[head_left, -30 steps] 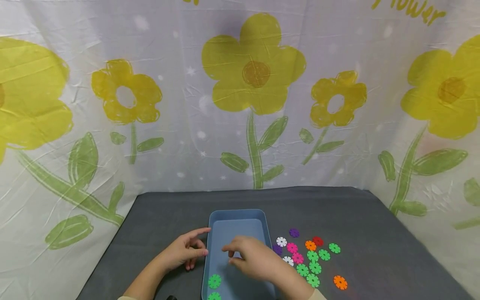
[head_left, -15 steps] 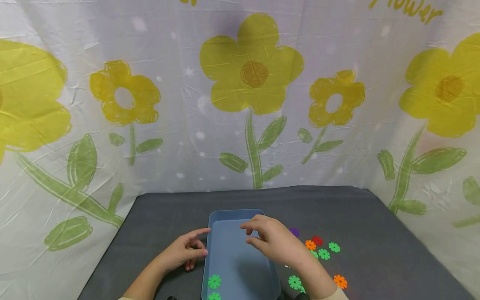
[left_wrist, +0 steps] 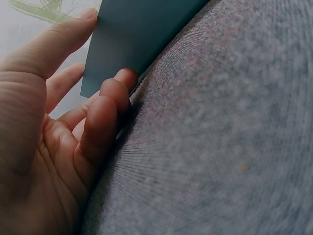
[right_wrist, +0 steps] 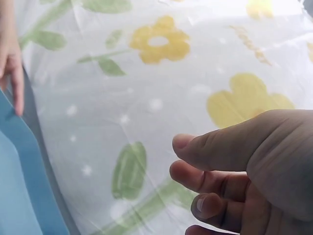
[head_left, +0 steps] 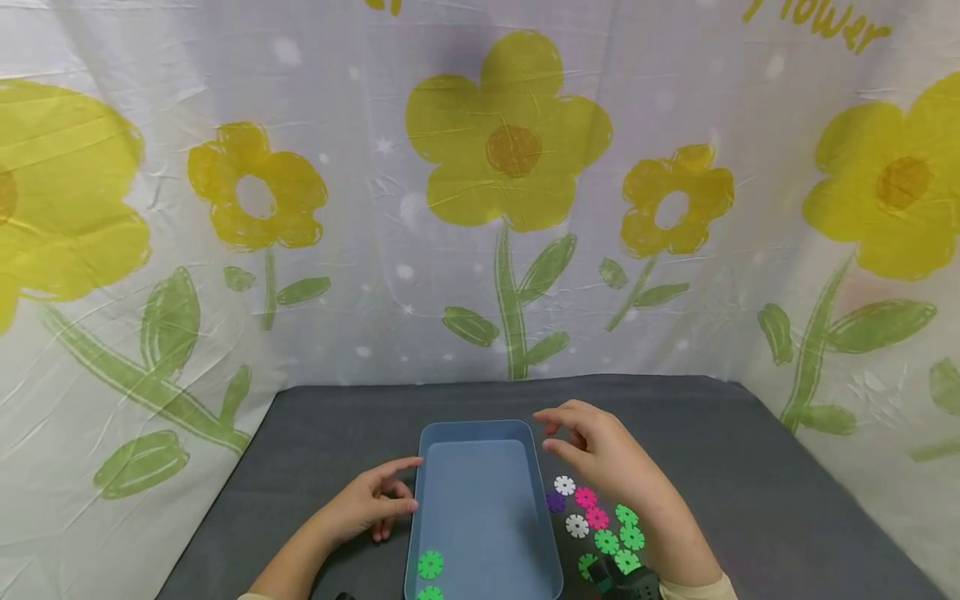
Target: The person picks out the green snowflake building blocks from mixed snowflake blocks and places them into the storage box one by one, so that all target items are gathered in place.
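My left hand rests at the left side of a blue tray. Its index fingertip and thumb touch the rim; the other fingers bend loosely, and the left wrist view shows them by the tray's side wall. Two green notched plastic discs lie in the tray's near left corner, the nearer one cut off by the frame. Above the table, just right of the tray, hovers my right hand with nothing in it, thumb and index finger apart. In the right wrist view that hand is likewise bare.
Several notched discs lie right of the tray: green, pink, white and purple. My right forearm covers part of that area. A dark grey cloth covers the table, and a flower-printed curtain hangs behind.
My right hand has moved right and away from me, from over the tray to beyond its right edge. It now hides the orange and red discs. My left hand has stayed put.
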Available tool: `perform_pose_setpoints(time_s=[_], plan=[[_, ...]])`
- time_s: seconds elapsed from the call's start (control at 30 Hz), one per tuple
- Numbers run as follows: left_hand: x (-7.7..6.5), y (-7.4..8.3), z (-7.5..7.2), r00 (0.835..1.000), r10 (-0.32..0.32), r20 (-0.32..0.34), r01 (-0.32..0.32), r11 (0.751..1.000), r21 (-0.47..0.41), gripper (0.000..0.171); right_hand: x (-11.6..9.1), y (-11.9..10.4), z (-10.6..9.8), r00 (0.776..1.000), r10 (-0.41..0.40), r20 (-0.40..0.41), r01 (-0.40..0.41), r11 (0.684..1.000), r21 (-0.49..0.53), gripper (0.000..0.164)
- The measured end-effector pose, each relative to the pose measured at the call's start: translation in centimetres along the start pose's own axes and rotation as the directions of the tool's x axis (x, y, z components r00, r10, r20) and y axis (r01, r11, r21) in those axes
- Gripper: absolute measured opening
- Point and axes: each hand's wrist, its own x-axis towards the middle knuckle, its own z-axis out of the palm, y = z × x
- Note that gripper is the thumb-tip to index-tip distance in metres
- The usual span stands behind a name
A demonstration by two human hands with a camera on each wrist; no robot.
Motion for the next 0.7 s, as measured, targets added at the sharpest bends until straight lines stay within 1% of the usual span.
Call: perform_pose_setpoints(time_s=[0.1, 0.17, 0.23, 0.5, 0.7], plan=[[0.0, 0.0, 0.0, 1.000, 0.002, -0.001, -0.002, 1.000, 0.006, 0.072, -0.3, 0.3, -1.0, 0.998, 0.049, -0.034, -0.049, 0.999, -0.012, 0.032], [0.0, 0.0, 0.0, 1.000, 0.003, -0.003, -0.003, 1.000, 0.010, 0.072, -0.5, 0.6, -1.7, 0.994, 0.090, -0.060, -0.091, 0.996, -0.013, 0.033], [0.0, 0.1, 0.1, 1.000, 0.002, -0.004, -0.002, 1.000, 0.013, 0.072, -0.7, 0.9, -2.4, 0.990, 0.113, -0.089, -0.115, 0.993, -0.019, 0.033], [-0.1, 0.2, 0.1, 1.000, 0.004, -0.004, -0.003, 1.000, 0.009, 0.072, -2.0, 2.5, -5.2, 0.971, 0.142, -0.192, -0.156, 0.986, -0.061, 0.034], [-0.1, 0.1, 0.1, 1.000, 0.009, -0.001, -0.009, 1.000, 0.008, 0.073, -3.0, 4.2, -7.0, 0.946, 0.212, -0.247, -0.232, 0.971, -0.053, 0.040]])
